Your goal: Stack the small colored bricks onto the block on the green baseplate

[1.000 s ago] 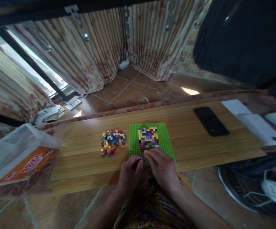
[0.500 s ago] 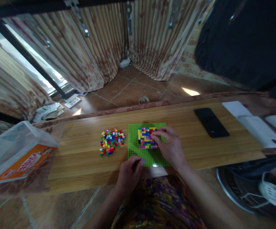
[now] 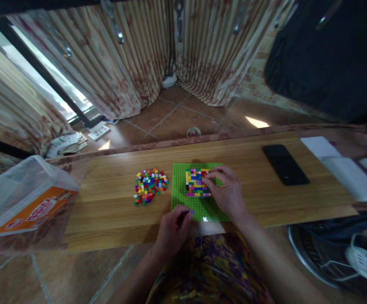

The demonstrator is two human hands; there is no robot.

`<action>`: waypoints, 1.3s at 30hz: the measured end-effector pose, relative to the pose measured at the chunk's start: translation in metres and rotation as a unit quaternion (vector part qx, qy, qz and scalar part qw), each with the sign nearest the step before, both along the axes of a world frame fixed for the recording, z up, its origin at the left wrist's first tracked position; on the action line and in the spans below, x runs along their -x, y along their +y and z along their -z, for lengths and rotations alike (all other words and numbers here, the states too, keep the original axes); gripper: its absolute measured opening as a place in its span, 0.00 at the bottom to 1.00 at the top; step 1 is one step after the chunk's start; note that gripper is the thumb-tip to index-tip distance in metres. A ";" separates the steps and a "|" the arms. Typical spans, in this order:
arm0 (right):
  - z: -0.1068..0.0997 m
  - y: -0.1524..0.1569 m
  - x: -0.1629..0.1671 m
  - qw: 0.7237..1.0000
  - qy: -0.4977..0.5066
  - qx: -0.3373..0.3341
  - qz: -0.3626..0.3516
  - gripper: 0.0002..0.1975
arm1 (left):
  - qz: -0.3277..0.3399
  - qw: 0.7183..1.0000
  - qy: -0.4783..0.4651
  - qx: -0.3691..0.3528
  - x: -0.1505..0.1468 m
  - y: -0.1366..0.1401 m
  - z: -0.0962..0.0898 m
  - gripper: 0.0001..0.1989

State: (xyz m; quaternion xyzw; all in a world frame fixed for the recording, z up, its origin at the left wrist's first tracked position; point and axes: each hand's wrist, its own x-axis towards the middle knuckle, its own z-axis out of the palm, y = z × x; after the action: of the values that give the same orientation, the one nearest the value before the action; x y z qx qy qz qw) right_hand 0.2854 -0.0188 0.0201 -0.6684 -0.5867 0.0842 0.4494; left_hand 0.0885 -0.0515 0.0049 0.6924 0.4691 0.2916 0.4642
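Observation:
A green studded baseplate lies on the wooden board, and a multicoloured block of toy bricks is built up on it. My right hand reaches over the block's right side, thumb and forefinger pinched on a small toy brick at its top, mostly covered by the fingertips. Low at the plate's front left edge, my left hand is curled, with a small purple toy brick showing between thumb and forefinger. To the left of the plate is a loose pile of small coloured bricks.
On the wooden board, a black phone lies at the right, near white flat objects. A translucent plastic box with an orange label stands at the left end. Curtains hang beyond the board's far edge.
The whole view has shifted slightly, with the scene moving a little to the right. Both hands keep nearly the same places, the right still pinching at the top of the brick block.

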 end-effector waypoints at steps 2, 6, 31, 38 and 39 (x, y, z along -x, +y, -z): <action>0.001 -0.001 0.000 1.000 -0.009 -0.004 -0.007 0.05 | -0.001 1.000 0.001 -0.003 0.000 0.000 0.001 0.08; 0.004 -0.003 -0.001 1.000 -0.013 -0.010 -0.015 0.06 | 0.001 1.000 0.011 -0.007 0.000 0.000 0.002 0.08; 0.004 0.004 0.007 0.990 0.115 0.039 0.070 0.11 | 0.010 1.000 0.009 -0.011 0.001 -0.001 0.003 0.08; 0.003 0.005 0.009 0.989 0.128 0.041 0.068 0.12 | 0.003 1.000 0.005 -0.009 0.000 -0.001 0.002 0.09; 0.002 0.005 0.009 0.989 0.128 0.044 0.066 0.12 | 0.003 1.000 0.003 -0.009 0.000 -0.001 0.001 0.09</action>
State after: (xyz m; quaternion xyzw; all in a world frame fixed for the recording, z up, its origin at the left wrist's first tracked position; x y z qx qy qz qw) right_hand 0.2764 -0.0135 0.0178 -0.7086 -0.4743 0.1653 0.4955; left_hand 0.0888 -0.0521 0.0038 0.6990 0.4652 0.2926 0.4576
